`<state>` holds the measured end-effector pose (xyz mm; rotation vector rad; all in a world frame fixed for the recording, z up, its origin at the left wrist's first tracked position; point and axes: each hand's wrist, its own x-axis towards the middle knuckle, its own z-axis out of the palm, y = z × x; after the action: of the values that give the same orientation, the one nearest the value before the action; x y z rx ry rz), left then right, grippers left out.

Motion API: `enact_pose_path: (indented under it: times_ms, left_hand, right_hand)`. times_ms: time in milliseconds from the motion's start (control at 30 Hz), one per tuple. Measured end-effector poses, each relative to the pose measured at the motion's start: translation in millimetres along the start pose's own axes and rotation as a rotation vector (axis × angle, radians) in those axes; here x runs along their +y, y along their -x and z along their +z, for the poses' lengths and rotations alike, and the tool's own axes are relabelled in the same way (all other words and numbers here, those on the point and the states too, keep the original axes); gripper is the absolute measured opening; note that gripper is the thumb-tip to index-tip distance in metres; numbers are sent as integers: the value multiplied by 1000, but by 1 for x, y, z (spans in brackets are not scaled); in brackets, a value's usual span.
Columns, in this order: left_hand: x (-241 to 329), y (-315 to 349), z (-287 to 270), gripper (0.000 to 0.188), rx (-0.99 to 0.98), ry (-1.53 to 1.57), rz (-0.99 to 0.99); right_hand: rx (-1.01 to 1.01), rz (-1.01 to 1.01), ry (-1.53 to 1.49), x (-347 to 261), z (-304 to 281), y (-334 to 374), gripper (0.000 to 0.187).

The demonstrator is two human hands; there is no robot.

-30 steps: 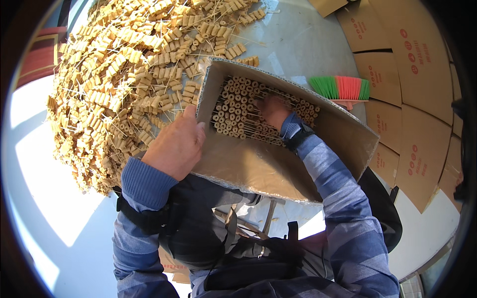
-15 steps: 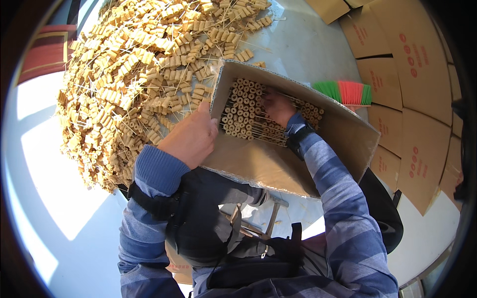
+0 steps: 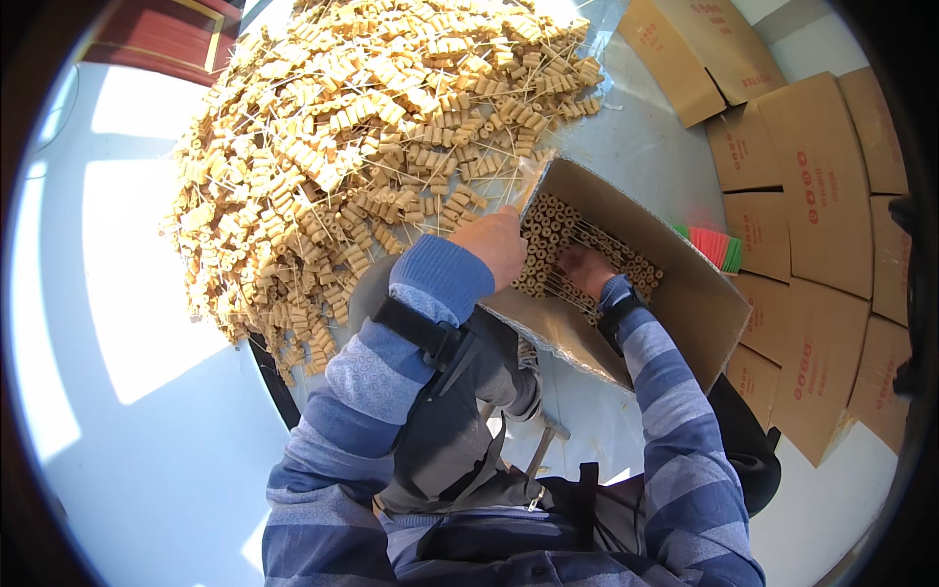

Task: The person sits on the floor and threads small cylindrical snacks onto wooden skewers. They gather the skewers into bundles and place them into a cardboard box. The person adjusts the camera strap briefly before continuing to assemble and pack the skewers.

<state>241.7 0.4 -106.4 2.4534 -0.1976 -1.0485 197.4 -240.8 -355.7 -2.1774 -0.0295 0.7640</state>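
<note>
An open cardboard box [image 3: 699,321] sits tilted in front of me. Skewers threaded with tan, tube-shaped food pieces [image 3: 550,223] are stacked in it, with food ends along two sides and bare sticks between. My left hand [image 3: 497,247] is closed on the box's left rim, its fingertips partly hidden. Inside the box, my right hand [image 3: 587,271] rests over the bare sticks in the middle, fingers curled; what lies beneath them is hidden. Beyond the box, to the left, a large heap of similar loose skewers [image 3: 362,127] is spread out.
Several brown cartons [image 3: 817,196] with red print are stacked at the right. A green and red brush [image 3: 712,247] shows behind the box. A dark red panel [image 3: 161,34] stands at the upper left. My knee [image 3: 460,377] is close below the box.
The whole view has shifted, so the heap and box sit further right. My right hand has drawn back from the left stack to the middle sticks. My left hand stays at the rim.
</note>
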Motion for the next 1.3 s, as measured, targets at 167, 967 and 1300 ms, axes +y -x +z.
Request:
enact_pose_path:
  times_ms: [167,967,1300]
  left_hand:
    - [-48,45,-57,53,406,506,85]
    - [-284,38,183,50,307,857,-502]
    - [-260,16,221,70,628,222,-534]
  right_hand:
    - [-135,-23,84,-58,-106,84,29]
    - [-149,173,149,-163,-109,319,16]
    - [-116,164,168,-154,-111,311,15]
